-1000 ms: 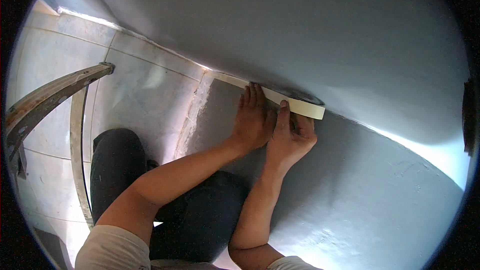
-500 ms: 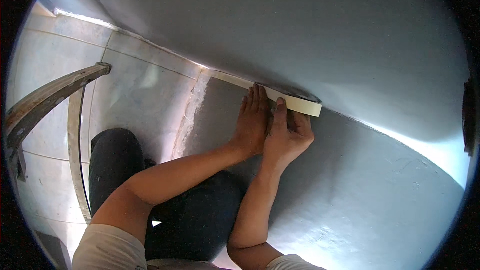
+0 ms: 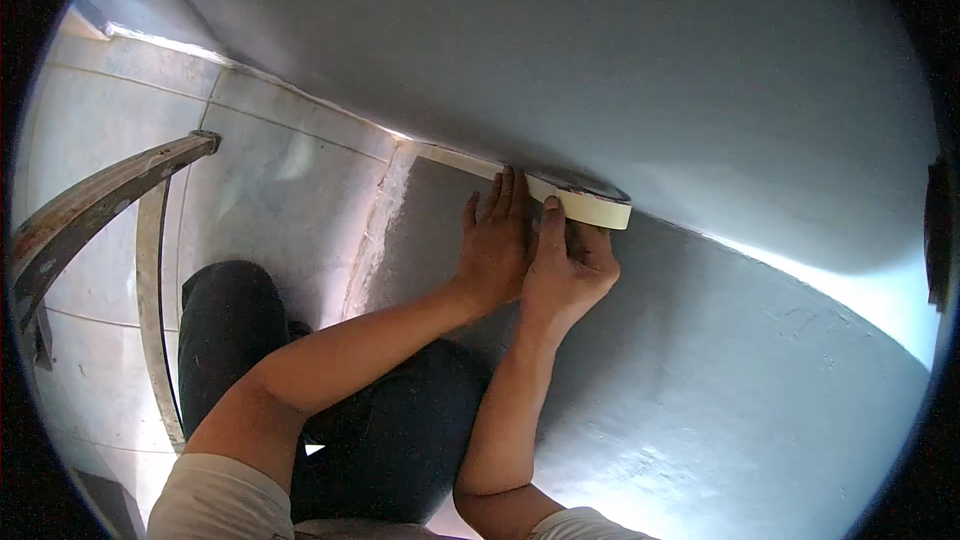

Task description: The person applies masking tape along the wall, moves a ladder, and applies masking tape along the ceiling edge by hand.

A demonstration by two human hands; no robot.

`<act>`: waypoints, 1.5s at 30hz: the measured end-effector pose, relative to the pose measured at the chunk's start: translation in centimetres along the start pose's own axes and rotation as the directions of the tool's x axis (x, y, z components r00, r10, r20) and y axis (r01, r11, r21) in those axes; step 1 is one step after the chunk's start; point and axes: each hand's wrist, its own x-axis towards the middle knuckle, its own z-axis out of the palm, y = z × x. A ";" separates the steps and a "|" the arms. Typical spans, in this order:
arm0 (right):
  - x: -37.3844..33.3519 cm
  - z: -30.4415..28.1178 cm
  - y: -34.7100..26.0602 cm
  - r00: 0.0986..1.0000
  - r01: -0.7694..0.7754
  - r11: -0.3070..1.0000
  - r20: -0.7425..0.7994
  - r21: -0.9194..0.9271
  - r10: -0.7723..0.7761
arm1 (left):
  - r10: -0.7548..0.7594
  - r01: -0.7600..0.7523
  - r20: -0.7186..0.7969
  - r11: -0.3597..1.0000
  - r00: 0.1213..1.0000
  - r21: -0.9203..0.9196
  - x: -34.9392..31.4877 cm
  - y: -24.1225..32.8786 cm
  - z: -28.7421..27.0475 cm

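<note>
My right hand [image 3: 577,262] grips a roll of cream masking tape [image 3: 600,212], with the thumb on top and the other fingers partly hidden beneath. The roll stands at the seam between a grey wall [image 3: 560,50] and a grey surface [image 3: 680,370]. From it a pale tape strip [image 3: 455,162] runs leftward along that seam toward the tiles. Pressed flat beside the roll, my left hand [image 3: 495,250] has its fingers stretched out, their tips on the strip. The two hands lie close together.
Pale tiles [image 3: 290,180] cover the area at left, with a rough whitish band [image 3: 378,225] where the grey begins. A worn wooden frame [image 3: 110,180] with an upright leg stands at far left. My dark-clothed legs [image 3: 390,430] are bent below my arms.
Both hands have shifted slightly left, and the tape roll has moved a little the same way. My left thumb now sticks out further from the fingers.
</note>
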 end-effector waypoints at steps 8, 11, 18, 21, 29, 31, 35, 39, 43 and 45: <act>0.0 0.2 0.5 0.982 -0.178 0.928 0.002 0.328 0.188 | 0.040 -0.045 -0.032 0.987 0.999 -0.153 -0.2 0.7 -2.1; -0.2 0.3 -1.1 0.951 -0.296 0.783 0.090 0.547 0.297 | 0.082 -0.084 -0.025 0.985 0.996 -0.152 -0.3 0.0 -2.3; 0.4 0.1 -1.6 0.923 -0.361 0.688 0.135 0.630 0.361 | 0.104 -0.102 0.022 0.993 0.994 -0.067 -0.2 0.0 -3.3; 0.7 -0.5 -0.9 0.888 -0.440 0.609 0.220 0.660 0.403 | 0.122 -0.119 0.074 0.992 0.990 -0.038 0.0 0.0 -4.0; 0.0 -2.6 -2.4 0.835 -0.399 -0.096 0.405 0.912 0.372 | 0.073 -0.085 0.164 0.994 0.984 0.063 0.0 0.5 -3.6; -0.1 -2.9 -2.2 0.839 -0.394 -0.106 0.404 0.913 0.365 | 0.055 -0.064 0.164 0.997 0.985 0.051 -0.2 0.7 -3.4; -0.3 -3.0 -1.3 0.863 -0.369 -0.140 0.394 0.919 0.315 | 0.061 -0.064 0.125 0.998 0.990 0.028 -0.2 0.6 -2.7; -0.8 -2.5 -2.2 0.905 -0.311 -0.020 0.302 0.950 0.301 | 0.030 -0.030 0.137 1.000 0.990 0.002 0.2 0.4 -2.2; -1.1 -2.6 -2.1 0.916 -0.288 0.159 0.223 0.944 0.333 | 0.032 -0.038 0.145 0.998 0.989 0.040 0.2 0.2 -2.2; -1.1 -2.7 -2.2 0.933 -0.268 0.270 0.178 0.925 0.314 | 0.037 -0.043 0.148 0.998 0.988 0.036 0.0 0.5 -2.5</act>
